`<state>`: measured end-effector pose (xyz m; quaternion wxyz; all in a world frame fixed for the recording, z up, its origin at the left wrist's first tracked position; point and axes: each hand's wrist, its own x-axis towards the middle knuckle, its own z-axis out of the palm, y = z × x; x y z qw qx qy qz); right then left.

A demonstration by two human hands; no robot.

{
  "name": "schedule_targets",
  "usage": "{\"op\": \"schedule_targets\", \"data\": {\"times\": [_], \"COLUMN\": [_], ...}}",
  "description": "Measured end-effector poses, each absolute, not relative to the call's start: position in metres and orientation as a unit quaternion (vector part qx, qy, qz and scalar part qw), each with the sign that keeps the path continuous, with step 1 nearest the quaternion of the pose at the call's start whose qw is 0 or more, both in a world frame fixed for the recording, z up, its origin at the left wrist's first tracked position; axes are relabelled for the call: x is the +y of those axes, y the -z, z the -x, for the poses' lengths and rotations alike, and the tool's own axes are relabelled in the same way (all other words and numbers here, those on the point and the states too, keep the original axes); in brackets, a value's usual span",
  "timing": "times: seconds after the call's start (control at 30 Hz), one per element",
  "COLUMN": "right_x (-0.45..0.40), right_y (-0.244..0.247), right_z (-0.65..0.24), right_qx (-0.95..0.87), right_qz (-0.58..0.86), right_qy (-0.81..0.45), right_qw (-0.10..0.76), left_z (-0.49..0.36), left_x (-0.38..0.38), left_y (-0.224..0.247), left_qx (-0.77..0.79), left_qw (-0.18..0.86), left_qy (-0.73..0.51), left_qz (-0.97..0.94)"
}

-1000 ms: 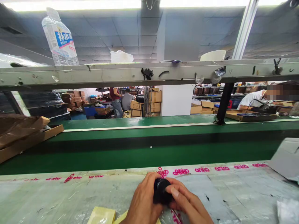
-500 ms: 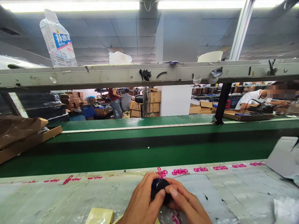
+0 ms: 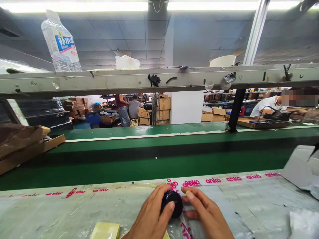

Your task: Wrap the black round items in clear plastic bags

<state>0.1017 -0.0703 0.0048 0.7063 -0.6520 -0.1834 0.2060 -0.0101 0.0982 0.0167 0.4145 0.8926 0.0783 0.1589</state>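
Note:
My left hand (image 3: 155, 214) grips a round black part (image 3: 176, 203), its thumb across the front and its fingers behind. What kind of part it is I cannot make out. My right hand (image 3: 205, 210) is just to the right of it, fingers apart and a little bent, with nothing held. Below my left hand, at the bottom edge, lies a pale yellow pad or block (image 3: 105, 230). Both hands are over the worktop (image 3: 62, 212), which is covered in clear film and tape with pink lettering.
Beyond the worktop runs a green conveyor belt (image 3: 119, 169). A cardboard tray (image 3: 32, 151) with brown paper stands at left, a white box (image 3: 300, 169) at right. A shelf beam (image 3: 112, 79) crosses above, bearing a plastic bottle (image 3: 61, 46). People work in the background.
My right hand has let go of the round black part and moved slightly right, its fingers spreading. My left hand keeps its hold, and more of the part's face shows.

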Motion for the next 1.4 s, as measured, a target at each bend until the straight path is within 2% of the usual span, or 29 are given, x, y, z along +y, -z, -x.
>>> {"op": "schedule_targets", "data": {"times": [0.37,0.83,1.03,1.13,1.3,1.4], "right_x": [-0.055,-0.057,-0.055,-0.056,-0.052,-0.049], "right_y": [-0.001,-0.006,0.000,0.010,0.019,0.014], "right_z": [-0.096,-0.096,-0.090,-0.092,-0.101,-0.104], "right_qx": [-0.272,-0.236,-0.195,-0.311,-0.550,-0.555], "right_qz": [0.715,0.728,0.756,0.767,0.729,0.723], "right_qy": [-0.150,-0.159,-0.088,0.056,0.280,0.354], "right_qw": [0.626,0.624,0.618,0.558,0.295,0.209], "left_z": [0.003,0.014,0.007,0.005,0.003,0.005], "left_x": [0.089,0.096,0.101,0.100,0.102,0.103], "left_y": [-0.044,-0.049,-0.041,-0.036,-0.022,-0.022], "left_qx": [0.083,0.106,0.161,0.176,0.165,0.147], "left_qw": [0.403,0.437,0.453,0.441,0.409,0.389], "left_qy": [-0.097,-0.077,-0.103,-0.115,-0.119,-0.125], "left_qz": [-0.906,-0.890,-0.871,-0.872,-0.889,-0.901]}}
